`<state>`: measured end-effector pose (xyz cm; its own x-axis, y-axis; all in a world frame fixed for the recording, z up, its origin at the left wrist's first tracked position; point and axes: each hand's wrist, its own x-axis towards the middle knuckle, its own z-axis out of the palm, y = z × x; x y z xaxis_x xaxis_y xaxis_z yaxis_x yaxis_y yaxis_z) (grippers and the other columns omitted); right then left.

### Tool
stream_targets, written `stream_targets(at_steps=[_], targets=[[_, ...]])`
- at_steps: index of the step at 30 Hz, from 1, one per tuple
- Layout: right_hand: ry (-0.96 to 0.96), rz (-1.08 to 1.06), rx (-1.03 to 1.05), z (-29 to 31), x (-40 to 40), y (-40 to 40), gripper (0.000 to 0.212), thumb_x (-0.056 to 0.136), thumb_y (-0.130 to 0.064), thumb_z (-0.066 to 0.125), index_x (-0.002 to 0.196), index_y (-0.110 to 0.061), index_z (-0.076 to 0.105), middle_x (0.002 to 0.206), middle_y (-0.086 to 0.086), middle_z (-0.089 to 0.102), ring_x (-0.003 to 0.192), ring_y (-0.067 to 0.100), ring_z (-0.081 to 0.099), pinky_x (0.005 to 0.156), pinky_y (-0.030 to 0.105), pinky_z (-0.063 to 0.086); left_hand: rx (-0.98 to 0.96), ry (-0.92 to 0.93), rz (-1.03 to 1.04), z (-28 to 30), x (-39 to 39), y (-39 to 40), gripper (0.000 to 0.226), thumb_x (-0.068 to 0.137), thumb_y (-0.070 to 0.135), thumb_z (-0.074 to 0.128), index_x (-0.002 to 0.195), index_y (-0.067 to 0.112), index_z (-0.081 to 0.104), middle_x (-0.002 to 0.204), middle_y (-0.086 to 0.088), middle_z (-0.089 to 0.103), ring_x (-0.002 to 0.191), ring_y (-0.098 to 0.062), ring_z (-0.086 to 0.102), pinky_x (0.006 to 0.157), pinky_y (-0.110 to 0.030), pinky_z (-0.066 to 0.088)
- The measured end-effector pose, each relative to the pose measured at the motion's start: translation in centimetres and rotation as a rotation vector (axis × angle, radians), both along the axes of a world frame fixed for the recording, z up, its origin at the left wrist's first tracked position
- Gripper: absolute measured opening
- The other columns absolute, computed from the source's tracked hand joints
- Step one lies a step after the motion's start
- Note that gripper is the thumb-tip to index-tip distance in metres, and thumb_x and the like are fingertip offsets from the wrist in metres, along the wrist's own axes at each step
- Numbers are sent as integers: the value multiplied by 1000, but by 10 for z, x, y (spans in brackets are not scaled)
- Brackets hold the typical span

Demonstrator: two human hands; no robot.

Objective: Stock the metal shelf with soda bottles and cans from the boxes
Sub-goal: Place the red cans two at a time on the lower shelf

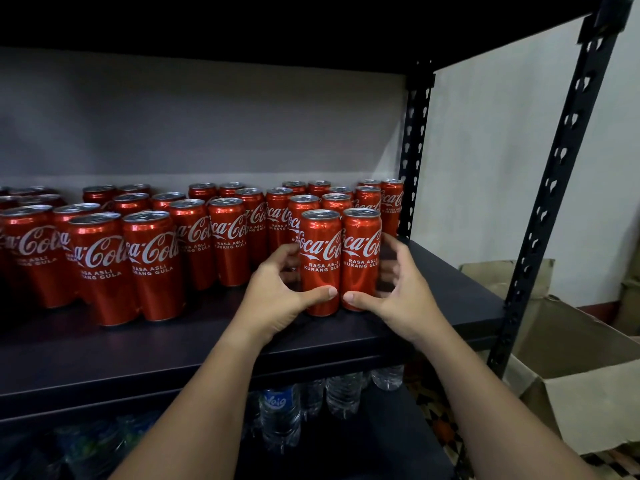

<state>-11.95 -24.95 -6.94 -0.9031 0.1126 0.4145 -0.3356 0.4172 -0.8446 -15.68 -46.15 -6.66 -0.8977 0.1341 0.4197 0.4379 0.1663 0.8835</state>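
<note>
Dark matte metal makes up the shelf [433, 292] in front of you, its flat board running from the left edge to a perforated black upright [414, 147] at the far right corner, with a second slotted post [554, 188] nearer you. Behind it stands a pale, plain wall [485, 161].

Your left hand [277, 299] curls round the left can [320, 261], thumb pressed across its lower front and fingers wrapped behind it. Your right hand [401, 292] grips the right can [362, 258] the same way, thumb on the front, fingers round the far side. Both cans are upright, touching each other, on the right part of the shelf board near its front edge.

To the left and behind them stand rows of red cans [152, 261], slim glossy cylinders with silver tops and white script, reaching back to the wall.

On the lower shelf below, you can see clear plastic water bottles [280, 414], ribbed and crinkled, one with a blue label.

At the right, an open cardboard box [588, 375] sits on the floor, its flaps raised, with more brown cardboard [498, 275] behind it against the wall. A patterned floor [436, 417] shows between the shelf and the box.
</note>
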Motion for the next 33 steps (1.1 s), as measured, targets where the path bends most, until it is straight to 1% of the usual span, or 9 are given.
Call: stream_targets(at_steps=[4,9,11,17,20,23,26,28,33], targets=[[34,-37,28,-1,0,-3,109,63,-40,96,150,-41,30,127,-19,57,121,10,58,102,45,54,4,4,-2,-1,-1,0,85,61,26,99,135,26,58,122,5,69,110,-11,68,95,-38,60],[26,-39,29,-1,-1,-2,103,68,-35,94,149,-42,31,132,-14,57,124,12,58,103,46,54,1,2,-4,-2,-3,0,88,59,30,100,136,28,57,125,5,68,111,-12,68,95,-40,60],[21,-35,27,-1,-1,-2,101,69,-34,93,149,-43,31,132,-15,55,125,12,57,104,46,53,-2,3,-4,-2,-2,0,89,59,31,100,136,28,57,125,5,68,112,-12,68,95,-40,60],[8,-29,12,-2,-2,-2,101,70,-35,93,149,-44,31,139,-10,55,128,15,55,105,49,52,1,7,-4,-2,-2,0,87,58,31,100,135,27,58,123,5,69,110,-12,69,95,-40,60],[8,-18,9,-1,-2,-2,100,71,-34,93,149,-45,31,139,-10,55,128,13,55,105,49,52,2,1,-9,-3,-3,0,90,56,35,101,134,28,59,122,5,69,110,-12,69,94,-41,60],[13,-12,8,-1,0,-1,98,71,-31,93,148,-45,32,134,-13,55,126,12,56,105,47,52,10,1,-8,-3,-4,0,95,48,47,99,133,31,59,122,5,70,110,-13,69,94,-42,61],[19,-19,9,-1,0,-2,100,69,-33,93,148,-44,33,131,-16,55,125,10,56,104,45,53,9,1,-7,-3,-4,0,91,50,44,99,131,31,60,120,5,71,109,-13,70,93,-42,61],[32,-36,16,-2,0,-3,100,68,-36,94,148,-43,34,136,-14,55,127,10,55,105,45,53,10,-1,-9,-3,-4,0,87,53,38,101,130,32,61,119,5,71,109,-14,70,94,-43,61],[55,-56,44,-2,1,-5,95,71,-34,92,148,-36,37,139,-8,56,126,11,56,104,44,53,22,-19,-6,-3,-5,0,98,45,48,98,133,31,61,123,4,70,112,-16,70,95,-44,60]])
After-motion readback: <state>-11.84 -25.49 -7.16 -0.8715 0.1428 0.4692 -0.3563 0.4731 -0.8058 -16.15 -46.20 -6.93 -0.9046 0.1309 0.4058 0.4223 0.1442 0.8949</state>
